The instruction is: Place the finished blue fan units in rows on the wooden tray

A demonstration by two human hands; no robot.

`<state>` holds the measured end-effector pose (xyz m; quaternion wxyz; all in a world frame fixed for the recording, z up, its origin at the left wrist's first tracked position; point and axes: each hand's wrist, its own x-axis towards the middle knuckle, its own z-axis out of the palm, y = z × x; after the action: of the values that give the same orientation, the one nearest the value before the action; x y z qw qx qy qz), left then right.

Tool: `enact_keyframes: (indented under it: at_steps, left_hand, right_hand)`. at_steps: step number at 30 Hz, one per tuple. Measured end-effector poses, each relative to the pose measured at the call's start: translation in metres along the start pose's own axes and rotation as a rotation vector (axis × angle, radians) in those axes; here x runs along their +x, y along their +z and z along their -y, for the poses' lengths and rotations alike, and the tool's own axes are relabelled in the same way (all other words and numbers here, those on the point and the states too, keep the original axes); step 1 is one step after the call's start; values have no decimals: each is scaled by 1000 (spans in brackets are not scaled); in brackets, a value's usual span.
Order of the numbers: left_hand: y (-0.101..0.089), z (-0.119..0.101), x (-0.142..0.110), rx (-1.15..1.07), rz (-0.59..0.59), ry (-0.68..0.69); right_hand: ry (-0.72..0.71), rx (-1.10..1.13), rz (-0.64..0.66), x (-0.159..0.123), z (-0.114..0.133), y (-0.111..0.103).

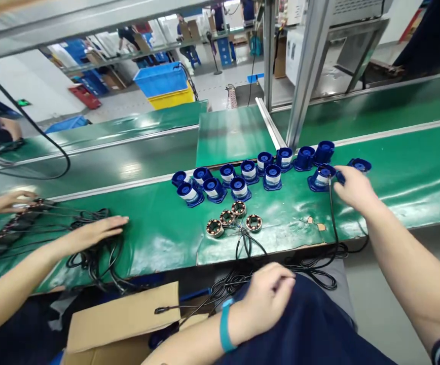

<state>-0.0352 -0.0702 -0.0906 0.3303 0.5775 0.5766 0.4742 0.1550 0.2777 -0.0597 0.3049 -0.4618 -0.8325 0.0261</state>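
Note:
My right hand (357, 188) reaches over the green bench with its fingers curled at the side of a blue motor housing (322, 178). A black cable (333, 218) runs from that housing down over the bench edge. Part of another blue housing (360, 165) shows behind the hand. My left hand (269, 294), a teal band at its wrist, is held curled above my lap with no object visible in it. Several copper-wound stators (253, 222) lie between my hands on the bench, their black leads (247, 246) hanging over the edge.
Several blue housings with white labels (240, 187) stand in rows along the bench (159, 238). At left, a co-worker's hands (94, 233) are over bundled cables and a row of stators (12, 228). Below are an open cardboard box (124, 317) and coiled cables (227, 286). Metal posts (309, 66) rise behind.

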Motion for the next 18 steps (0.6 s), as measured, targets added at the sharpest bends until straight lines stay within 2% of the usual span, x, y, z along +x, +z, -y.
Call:
enact_keyframes:
  at_steps: [2,3,4,6,8,10,12,14,16,18]
  left_hand:
    - [-25,25,-25,134,-249,-155]
    - [-35,39,-35,173,-340,-247]
    - [-43,54,-44,193,-400,-326]
    - [-52,81,-52,203,-439,-406]
    - [-51,101,-48,195,-389,-400]
    - [-46,110,-37,164,-286,-358]
    - [-41,110,-28,136,-189,-331]
    - [-43,100,-26,138,-149,-330]
    - [-51,84,-31,207,-186,-311]
    - [-62,61,-36,305,-259,-223]
  right_hand:
    - [34,69,-189,-24,30,-14]
    - [35,147,-210,-38,51,-16]
    - [11,239,-161,-53,74,-16]
    - [-108,380,164,-79,125,-7]
    - [-204,409,483,-94,171,10]
    - [-240,329,660,-99,202,28]
    - [-229,222,708,-96,218,43]
    - [-189,152,684,-91,221,52]
    - [-125,124,634,-89,216,57]
    - [-54,140,563,-89,209,59]
